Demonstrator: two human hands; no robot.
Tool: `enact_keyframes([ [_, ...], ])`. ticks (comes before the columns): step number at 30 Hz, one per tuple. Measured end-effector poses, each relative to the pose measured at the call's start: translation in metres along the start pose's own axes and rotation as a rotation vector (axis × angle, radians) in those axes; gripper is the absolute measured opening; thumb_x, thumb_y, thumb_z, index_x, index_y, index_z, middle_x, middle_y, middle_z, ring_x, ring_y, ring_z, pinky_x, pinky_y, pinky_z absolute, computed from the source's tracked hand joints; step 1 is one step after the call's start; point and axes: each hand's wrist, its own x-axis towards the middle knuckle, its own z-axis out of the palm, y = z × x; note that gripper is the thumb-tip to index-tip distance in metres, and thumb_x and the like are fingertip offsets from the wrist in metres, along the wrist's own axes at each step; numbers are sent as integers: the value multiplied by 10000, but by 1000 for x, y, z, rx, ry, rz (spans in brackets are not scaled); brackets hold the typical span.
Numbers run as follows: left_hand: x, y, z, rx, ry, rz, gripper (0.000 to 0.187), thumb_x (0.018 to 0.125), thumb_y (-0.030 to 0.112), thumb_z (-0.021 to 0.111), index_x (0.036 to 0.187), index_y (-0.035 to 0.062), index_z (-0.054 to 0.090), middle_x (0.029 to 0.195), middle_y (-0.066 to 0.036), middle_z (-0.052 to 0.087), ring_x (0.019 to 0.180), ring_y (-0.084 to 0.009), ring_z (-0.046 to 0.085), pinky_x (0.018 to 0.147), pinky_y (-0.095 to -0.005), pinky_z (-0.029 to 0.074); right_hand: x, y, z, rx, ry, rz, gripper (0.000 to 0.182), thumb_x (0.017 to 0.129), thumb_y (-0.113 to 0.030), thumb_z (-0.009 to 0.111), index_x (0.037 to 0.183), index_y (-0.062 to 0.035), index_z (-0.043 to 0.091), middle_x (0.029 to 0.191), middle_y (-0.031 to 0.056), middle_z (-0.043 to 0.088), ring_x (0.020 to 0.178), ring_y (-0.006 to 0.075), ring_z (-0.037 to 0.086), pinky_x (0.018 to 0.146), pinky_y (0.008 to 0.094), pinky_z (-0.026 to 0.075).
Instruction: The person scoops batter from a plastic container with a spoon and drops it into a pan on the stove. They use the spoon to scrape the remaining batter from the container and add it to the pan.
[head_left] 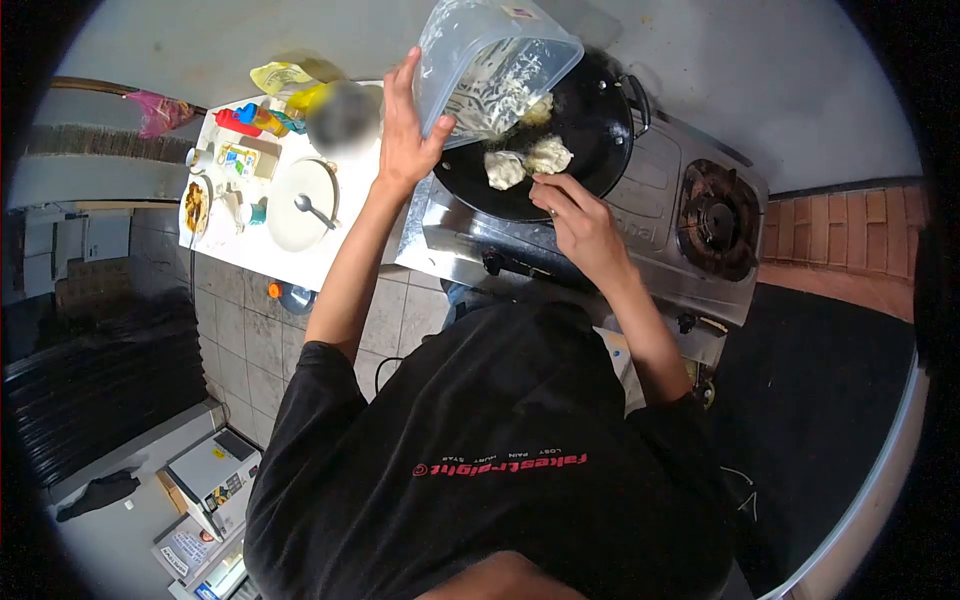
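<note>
My left hand [407, 140] grips a clear plastic container [500, 75] by its side, thumb at the rim. The container tilts over the wok, its inside smeared with white batter. Below it, the black wok [600, 110] sits on the left burner of the stove. White batter-coated pieces [505, 169] lie in the wok, and a yellowish one shows by the container's edge. My right hand [580, 220] is over the wok's near side, fingertips pinched together right beside one of the pieces. What those fingers hold, if anything, cannot be made out.
The metal stove [640, 220] has a second burner [718, 220] at the right. On the white table [290, 262] at the left are a plate [290, 225] with a spoon [315, 211], sauce bottles [262, 120] and a plate of food [195, 205]. A large bottle [295, 297] stands on the tiled floor.
</note>
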Motion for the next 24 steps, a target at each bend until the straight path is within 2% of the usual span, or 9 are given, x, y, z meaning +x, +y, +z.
enact_keyframes([
  [2, -1, 0, -2, -3, -5, -4, 968, 903, 691, 541, 1591, 87, 228, 1368, -285, 414, 1241, -456, 477, 1062, -520, 393, -3, 2, 2, -5, 3, -14, 270, 815, 128, 607, 1040, 2, 687, 1144, 163, 664, 1007, 350, 696, 850, 419, 578],
  [15, -3, 1, -8, -9, 18, -9, 991, 894, 708, 532, 1581, 59, 238, 1376, -292, 416, 1271, -456, 459, 1085, -518, 378, -8, 8, 5, 19, 21, 33, 265, 832, 131, 584, 1050, 8, 669, 1126, 169, 657, 1012, 369, 689, 833, 426, 566],
  [24, -2, 3, -15, -8, 36, -10, 979, 896, 709, 530, 1586, 78, 239, 1376, -283, 417, 1251, -451, 467, 1077, -519, 379, -14, 6, 11, 3, 24, -21, 314, 772, 171, 585, 1041, 32, 671, 1118, 176, 654, 1024, 359, 692, 852, 426, 568],
])
